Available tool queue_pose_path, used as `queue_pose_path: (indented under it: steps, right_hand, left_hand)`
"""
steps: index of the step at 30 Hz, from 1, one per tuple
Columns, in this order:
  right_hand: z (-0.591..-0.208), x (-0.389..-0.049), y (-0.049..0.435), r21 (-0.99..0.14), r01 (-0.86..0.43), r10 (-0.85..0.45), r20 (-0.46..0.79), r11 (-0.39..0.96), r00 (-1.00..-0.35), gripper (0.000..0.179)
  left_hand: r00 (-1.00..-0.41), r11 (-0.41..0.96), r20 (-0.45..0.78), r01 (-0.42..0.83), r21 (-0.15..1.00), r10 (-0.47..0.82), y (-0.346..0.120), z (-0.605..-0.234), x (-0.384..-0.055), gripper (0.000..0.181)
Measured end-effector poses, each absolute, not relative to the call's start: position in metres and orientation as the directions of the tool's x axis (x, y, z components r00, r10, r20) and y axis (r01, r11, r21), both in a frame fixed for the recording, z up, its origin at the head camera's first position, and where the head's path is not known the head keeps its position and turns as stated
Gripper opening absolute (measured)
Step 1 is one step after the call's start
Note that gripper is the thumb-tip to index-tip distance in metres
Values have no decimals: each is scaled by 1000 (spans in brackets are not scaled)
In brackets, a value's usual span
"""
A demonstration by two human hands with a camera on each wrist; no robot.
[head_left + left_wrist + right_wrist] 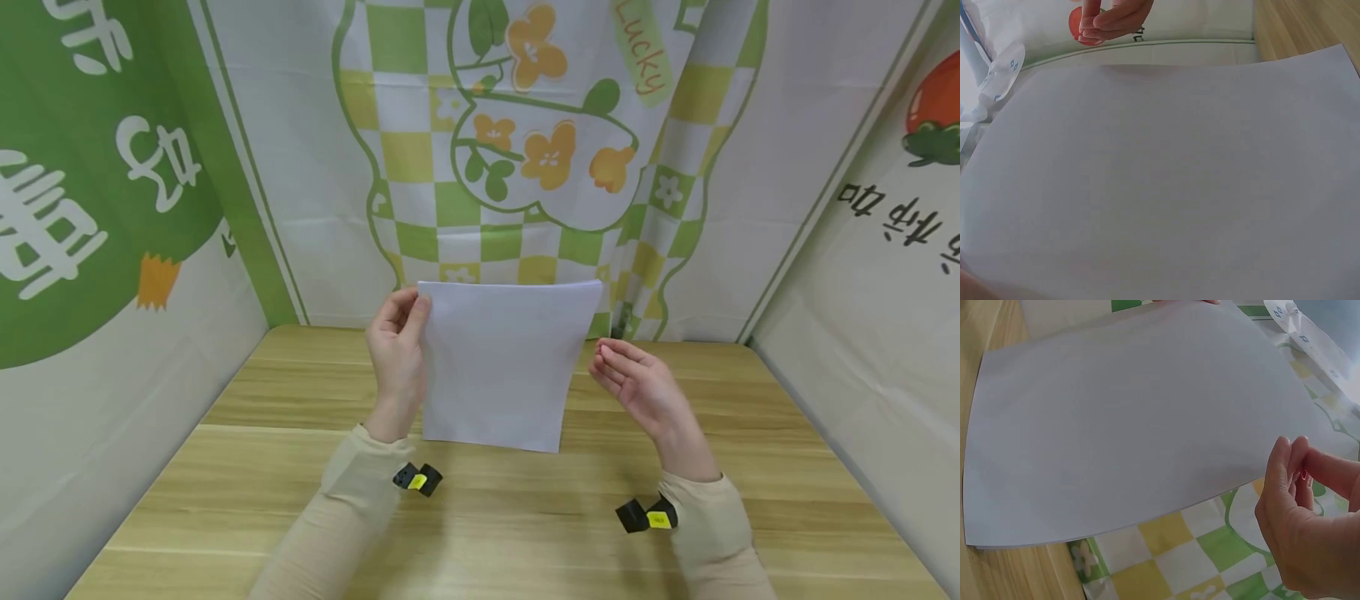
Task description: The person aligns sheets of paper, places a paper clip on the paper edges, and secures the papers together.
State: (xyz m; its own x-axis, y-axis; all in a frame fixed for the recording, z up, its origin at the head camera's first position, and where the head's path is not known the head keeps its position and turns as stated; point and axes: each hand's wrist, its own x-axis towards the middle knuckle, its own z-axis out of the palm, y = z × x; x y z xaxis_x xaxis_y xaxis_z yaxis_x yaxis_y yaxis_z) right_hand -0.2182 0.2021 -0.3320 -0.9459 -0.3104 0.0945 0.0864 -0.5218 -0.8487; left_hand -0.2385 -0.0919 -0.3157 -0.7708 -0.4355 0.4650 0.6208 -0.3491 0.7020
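At the bottom of the frame, beige fabric sleeves [307,542] are fitted with small black wrist devices [632,516]. Right of centre, the right hand [647,390] is held just beside the stack's right edge; its thumb and fingertips are brought together on a small red loop-shaped object [1304,474], possibly a paper clip, mostly hidden. At centre, a stack of white rectangular paper sheets [501,367] is held upright. Its upper-left corner is pinched by the left hand [397,358], presumably to steady the sheets while the right edge is left free. Whether the lower edge is supported by the light wood-grain bench [517,533] cannot be told. Beyond, a green-and-yellow checked cloth backdrop [456,204] is hung across the upper centre.
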Motion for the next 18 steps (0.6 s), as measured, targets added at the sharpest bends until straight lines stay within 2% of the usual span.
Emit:
queue_pose_path:
  steps: [9, 18]
  right_hand:
    - [-340, -221, 199, -925, 67, -251, 31, -373, -968, 18]
    - [-340, -222, 195, -922, 93, -252, 5, -375, -968, 17]
  left_hand:
    - [-774, -371, 452, 617, 694, -444, -92, -316, -239, 19]
    - [-775, -371, 460, 619, 693, -433, -92, -316, -239, 16]
